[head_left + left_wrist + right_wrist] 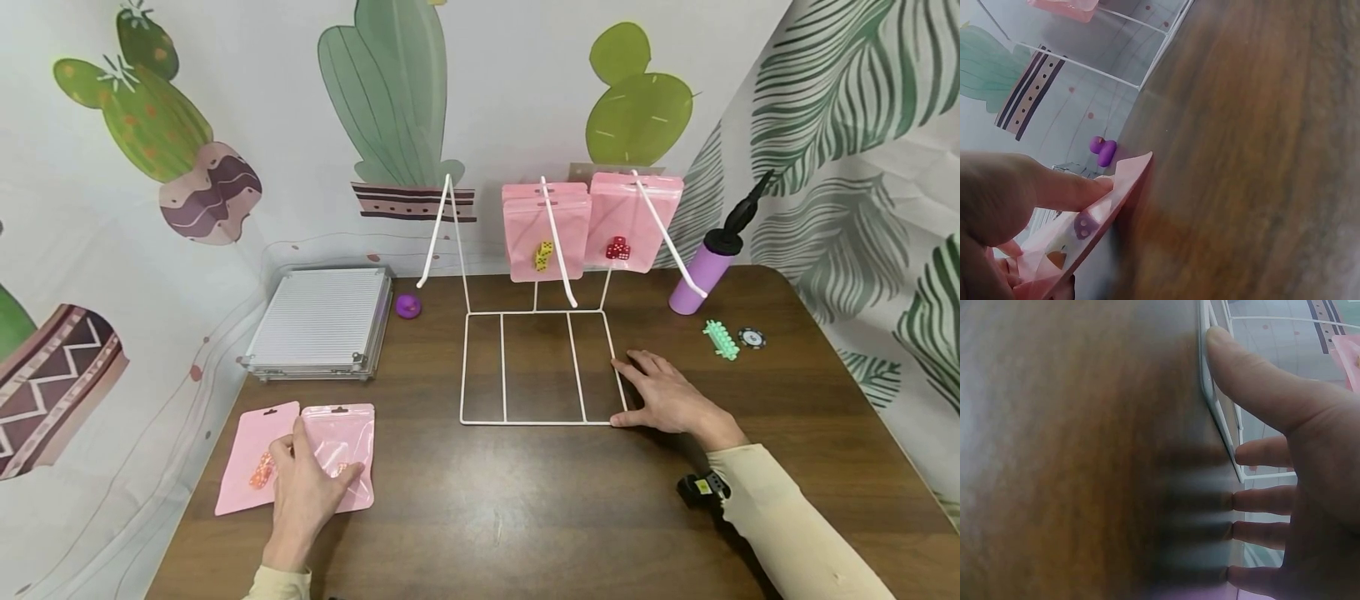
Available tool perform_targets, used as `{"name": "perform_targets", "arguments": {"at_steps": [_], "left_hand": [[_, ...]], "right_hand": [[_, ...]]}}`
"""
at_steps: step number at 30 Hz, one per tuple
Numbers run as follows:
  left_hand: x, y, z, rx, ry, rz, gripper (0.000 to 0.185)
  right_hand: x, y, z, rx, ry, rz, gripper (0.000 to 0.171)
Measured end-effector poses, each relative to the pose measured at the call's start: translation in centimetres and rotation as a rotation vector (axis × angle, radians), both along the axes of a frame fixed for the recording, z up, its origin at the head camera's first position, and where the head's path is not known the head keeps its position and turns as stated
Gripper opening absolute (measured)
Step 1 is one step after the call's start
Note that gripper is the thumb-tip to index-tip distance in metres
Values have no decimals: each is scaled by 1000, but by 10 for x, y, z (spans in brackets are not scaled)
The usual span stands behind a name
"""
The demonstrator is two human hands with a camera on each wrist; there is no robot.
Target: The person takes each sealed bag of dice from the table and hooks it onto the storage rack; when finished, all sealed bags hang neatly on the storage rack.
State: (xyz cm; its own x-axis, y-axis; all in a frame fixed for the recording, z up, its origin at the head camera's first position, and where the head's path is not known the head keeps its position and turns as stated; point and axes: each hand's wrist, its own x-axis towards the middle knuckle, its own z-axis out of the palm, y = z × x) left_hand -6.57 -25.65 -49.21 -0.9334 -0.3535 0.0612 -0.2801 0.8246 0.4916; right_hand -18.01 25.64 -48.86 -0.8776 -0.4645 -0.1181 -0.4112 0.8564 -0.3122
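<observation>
Two pink pouches lie at the table's front left, one opaque (251,450), one with a clear window (348,433). My left hand (315,475) rests on them and pinches the windowed pouch (1104,209) by its edge, which is lifted off the wood in the left wrist view. A white wire rack (525,314) stands mid-table. On its hooks hang a pouch with yellow dice (528,229) and a pouch with red dice (637,217). My right hand (660,396) lies flat on the table, thumb against the rack's base wire (1207,381) at the front right corner.
A ribbed metal case (318,321) sits at the back left, with a small purple object (408,306) beside it. At the back right are a purple hand pump (705,271), a green toothed piece (722,340) and a dark chip (752,337). Cactus-print cloth hangs behind.
</observation>
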Motion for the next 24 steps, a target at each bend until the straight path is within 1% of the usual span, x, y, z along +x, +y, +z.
{"name": "perform_targets", "arguments": {"at_steps": [6,12,19,24], "left_hand": [[2,2,7,-10,23,8,121],[5,7,20,-21,91,-16,121],[4,16,38,22,162,-42,121],[3,24,48,40,209,-58,122]], "right_hand": [[-2,-1,1,8,-4,-4,96],[-3,0,2,7,-7,-7,97],[-2,1,1,4,-3,-6,97],[0,1,0,-2,-1,2,97]]}}
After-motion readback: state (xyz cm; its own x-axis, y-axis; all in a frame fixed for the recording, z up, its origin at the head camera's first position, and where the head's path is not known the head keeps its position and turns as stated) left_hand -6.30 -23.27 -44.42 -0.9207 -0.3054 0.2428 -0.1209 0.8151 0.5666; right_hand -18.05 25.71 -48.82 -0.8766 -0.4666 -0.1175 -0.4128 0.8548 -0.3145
